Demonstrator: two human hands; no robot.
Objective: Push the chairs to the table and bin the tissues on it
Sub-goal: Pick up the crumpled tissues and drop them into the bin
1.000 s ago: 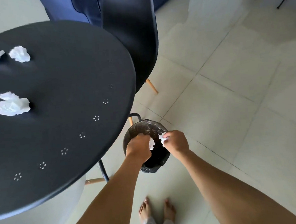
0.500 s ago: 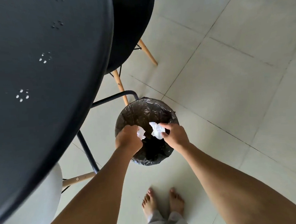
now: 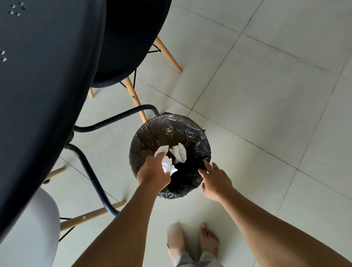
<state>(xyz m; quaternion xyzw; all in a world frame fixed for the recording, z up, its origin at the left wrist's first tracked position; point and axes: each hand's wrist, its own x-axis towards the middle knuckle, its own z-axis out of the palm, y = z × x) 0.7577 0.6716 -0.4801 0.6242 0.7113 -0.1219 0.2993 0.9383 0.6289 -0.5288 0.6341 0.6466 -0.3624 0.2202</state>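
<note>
Since a moment ago, the right hand [image 3: 215, 181] has let go, and its tissue [image 3: 179, 155] now lies down inside the bin [image 3: 200, 135]. That hand is open and empty. The left hand [image 3: 153, 174] pinches another tissue [image 3: 166, 164] over the bin, which stands on the floor by the counter [image 3: 43, 101] edge. Tissue is soft, very light and easy to tear, so I think a gentle pinch anywhere works.

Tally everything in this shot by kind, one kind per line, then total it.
Tissues: 2, one in the left hand, one in the bin
Chairs: 2, black chair, white chair
Tables: 1, table
Bins: 1, bin
Total: 6
</note>
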